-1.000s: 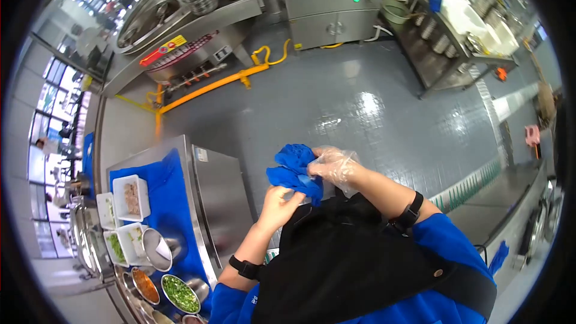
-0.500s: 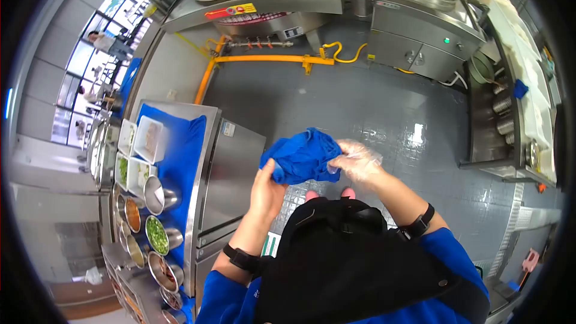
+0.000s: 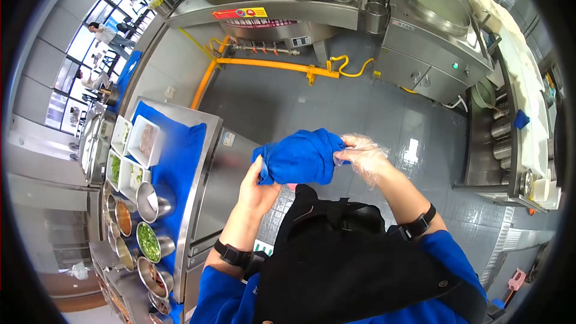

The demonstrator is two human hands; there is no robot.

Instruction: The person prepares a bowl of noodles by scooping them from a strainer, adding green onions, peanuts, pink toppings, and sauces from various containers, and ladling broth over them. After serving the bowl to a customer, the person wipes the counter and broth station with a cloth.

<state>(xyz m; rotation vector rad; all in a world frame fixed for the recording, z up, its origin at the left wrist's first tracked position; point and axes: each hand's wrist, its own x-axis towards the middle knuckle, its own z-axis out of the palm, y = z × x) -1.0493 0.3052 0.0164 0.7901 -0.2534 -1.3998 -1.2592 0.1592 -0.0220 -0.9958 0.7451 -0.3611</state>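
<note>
A blue cloth (image 3: 303,157), folded into a thick bundle, is held up in front of me above the floor. My left hand (image 3: 259,187) grips its left side, thumb on top and fingers underneath, partly hidden by the cloth. At the right edge my right hand (image 3: 362,155), in a clear plastic glove, pinches the fabric between thumb and fingers. The cloth's upper surface looks fairly smooth, with creases near both hands.
On the left, a steel counter (image 3: 207,144) bears a blue cloth cover (image 3: 180,162), white food tubs (image 3: 144,141) and several steel bowls, one with chopped greens (image 3: 147,242). A yellow pipe (image 3: 270,65) runs below the cooking range. A steel shelf (image 3: 486,183) stands right.
The cloth bundle has been spread wider and its top is smoother. Both hands have moved slightly apart, still gripping it. My view has shifted a little.
</note>
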